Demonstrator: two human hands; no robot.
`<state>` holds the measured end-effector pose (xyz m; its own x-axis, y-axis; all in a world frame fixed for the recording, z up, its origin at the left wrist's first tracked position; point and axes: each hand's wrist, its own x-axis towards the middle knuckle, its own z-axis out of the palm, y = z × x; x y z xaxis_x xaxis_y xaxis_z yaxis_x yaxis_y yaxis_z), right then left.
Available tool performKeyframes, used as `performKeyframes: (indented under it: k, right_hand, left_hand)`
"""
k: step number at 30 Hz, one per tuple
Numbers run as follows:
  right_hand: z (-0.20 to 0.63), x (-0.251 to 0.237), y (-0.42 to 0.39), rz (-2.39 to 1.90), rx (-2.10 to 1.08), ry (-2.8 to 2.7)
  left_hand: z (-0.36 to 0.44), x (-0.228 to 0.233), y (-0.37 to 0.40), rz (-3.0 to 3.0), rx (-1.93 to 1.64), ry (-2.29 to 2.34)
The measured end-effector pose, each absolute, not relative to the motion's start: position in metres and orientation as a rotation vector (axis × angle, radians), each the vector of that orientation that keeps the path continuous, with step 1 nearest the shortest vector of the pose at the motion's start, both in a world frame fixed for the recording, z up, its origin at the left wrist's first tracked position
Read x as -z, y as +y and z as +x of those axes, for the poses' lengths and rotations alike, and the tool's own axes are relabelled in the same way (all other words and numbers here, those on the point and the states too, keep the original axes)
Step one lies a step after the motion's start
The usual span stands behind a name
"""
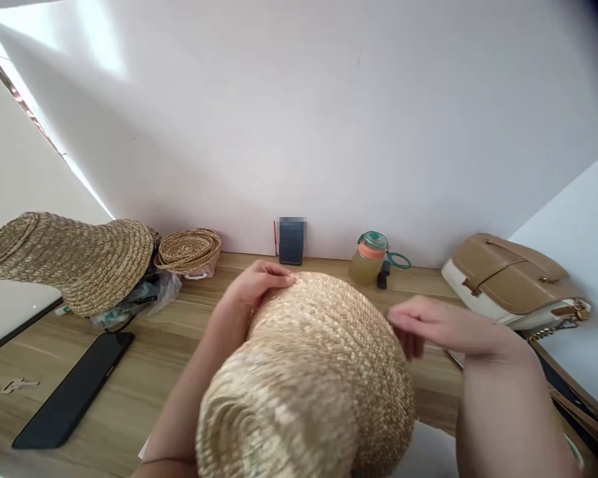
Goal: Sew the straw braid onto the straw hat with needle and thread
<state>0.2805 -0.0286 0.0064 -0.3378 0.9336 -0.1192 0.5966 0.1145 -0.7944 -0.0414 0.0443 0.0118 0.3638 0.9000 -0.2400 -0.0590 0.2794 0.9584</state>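
Phone (74, 392) is lying on the worktop (154, 362), darker straw hat (97, 255) sitting behind it. Left hand (249, 289) is closing on the far edge of the pale straw hat (323, 358), front centre, crown facing the camera. Jar (365, 269) is standing beyond. Right hand (431, 324) is curling at the hat's right edge; can't tell if gripping. Handbag (515, 275) is sitting far right.

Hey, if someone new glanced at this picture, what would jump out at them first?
Probably the pale straw hat, filling the lower middle, with the left hand at its far left edge and the right hand by its right side. Next might come the darker straw hat at the far left, then the tan-and-white handbag on the right near the wall.
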Motion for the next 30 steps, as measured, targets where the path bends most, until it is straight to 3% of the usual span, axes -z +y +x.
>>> performKeyframes:
  k: [2, 4, 9, 30]
  right_hand:
    - [0.275, -0.011, -0.019, -1.650, -1.135, -1.994]
    - [0.265, -0.015, -0.014, -1.704, -0.907, -1.855]
    - [0.229, -0.022, -0.020, -1.359, -0.493, -1.991]
    - [0.194, -0.013, -0.017, -1.009, -0.156, -2.372]
  left_hand:
    - [-0.022, 0.004, 0.046, 1.150, -0.753, 1.033]
    - [-0.005, 0.015, 0.044, 1.253, -0.705, 1.032]
    - [0.015, 0.019, 0.035, 1.590, -0.615, 1.002]
    - [0.022, 0.017, 0.026, 1.550, -0.648, 0.964]
